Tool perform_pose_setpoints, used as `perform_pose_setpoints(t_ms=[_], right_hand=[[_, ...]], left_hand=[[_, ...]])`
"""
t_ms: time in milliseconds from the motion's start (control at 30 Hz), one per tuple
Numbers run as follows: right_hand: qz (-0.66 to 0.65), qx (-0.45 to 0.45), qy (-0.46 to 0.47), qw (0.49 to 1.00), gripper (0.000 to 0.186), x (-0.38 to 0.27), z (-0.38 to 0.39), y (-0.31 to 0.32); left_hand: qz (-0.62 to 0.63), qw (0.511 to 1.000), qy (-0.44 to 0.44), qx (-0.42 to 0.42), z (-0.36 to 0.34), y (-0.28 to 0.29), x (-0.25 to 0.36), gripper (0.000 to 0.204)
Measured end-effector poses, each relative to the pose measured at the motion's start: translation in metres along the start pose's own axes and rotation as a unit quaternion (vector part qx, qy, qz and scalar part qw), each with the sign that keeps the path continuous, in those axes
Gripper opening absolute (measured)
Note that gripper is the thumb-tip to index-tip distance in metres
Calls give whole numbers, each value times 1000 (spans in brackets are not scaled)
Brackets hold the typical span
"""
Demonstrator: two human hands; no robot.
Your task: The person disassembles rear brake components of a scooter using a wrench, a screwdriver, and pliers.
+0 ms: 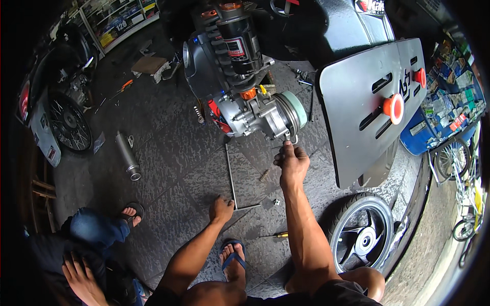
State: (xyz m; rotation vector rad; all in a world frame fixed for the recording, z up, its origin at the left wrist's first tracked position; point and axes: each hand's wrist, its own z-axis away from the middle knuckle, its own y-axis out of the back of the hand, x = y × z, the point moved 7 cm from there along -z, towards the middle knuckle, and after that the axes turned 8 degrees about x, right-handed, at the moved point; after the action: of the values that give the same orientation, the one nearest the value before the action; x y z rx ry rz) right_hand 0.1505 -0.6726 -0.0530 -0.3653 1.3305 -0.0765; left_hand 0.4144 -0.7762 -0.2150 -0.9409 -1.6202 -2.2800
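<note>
Left hand (221, 209) closed on long rod (230, 173) against floor (168, 148); right hand (291, 162) pinches small hook (293, 137) under engine (258, 115). Hook could slip if grip loosens.

A loose scooter wheel (361, 238) with a black tyre is lying on the dark floor (168, 148) at the lower right. A grey exhaust pipe (127, 155) is lying on the floor at the left, and near it a motorcycle (56, 109) with a spoked wheel is standing. A screwdriver (275, 235) with a yellow handle is lying beside the wheel. At the lower left another person (92, 245) in jeans and sandals is sitting. A blue crate (434, 122) full of small packages is standing at the right, with bicycles (459, 173) beside it.
</note>
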Motion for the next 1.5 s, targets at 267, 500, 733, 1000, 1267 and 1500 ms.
perform_pose_setpoints(t_ms=[267, 500, 733, 1000, 1267, 1500], right_hand=[[80, 30, 220, 972, 21, -36, -7, 11], [106, 28, 256, 961, 20, -42, -7, 8], [190, 44, 282, 940, 18, -40, -3, 3], [191, 37, 264, 945, 16, -26, -8, 14], [-108, -52, -119, 986, 36, 15, -22, 23], [-124, -118, -141, 975, 28, -3, -18, 14]], left_hand=[[-130, 991, -2, -18, 3, -7, 4, 38], [-119, 988, 69, -64, -4, -24, 9, 34], [-122, 982, 82, -115, -12, -7, 5, 34], [107, 988, 42, -98, 11, 162, 35, 47], [358, 900, -90, 232, 49, 296, 118, 45], [349, 894, -121, 252, 28, 294, 154, 46]])
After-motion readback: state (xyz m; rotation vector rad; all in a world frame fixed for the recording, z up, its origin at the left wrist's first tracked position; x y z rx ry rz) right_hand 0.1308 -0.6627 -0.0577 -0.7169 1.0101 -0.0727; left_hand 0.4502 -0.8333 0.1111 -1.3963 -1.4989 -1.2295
